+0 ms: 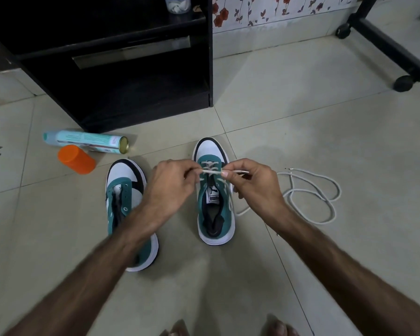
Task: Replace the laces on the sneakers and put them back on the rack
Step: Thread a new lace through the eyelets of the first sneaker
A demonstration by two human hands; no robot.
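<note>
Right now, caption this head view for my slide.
Both hands thread a white lace through the right sneaker.

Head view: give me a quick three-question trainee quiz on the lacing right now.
1. True or false: the left sneaker already has a lace.
2. Which shoe are the left hand and right hand lacing? A) right sneaker B) left sneaker
3. What lies loose on the floor right of the shoes?

Key: 1 false, its eyelets are empty. 2 A; both hands pinch the lace across it. 3 a spare white lace.
</note>
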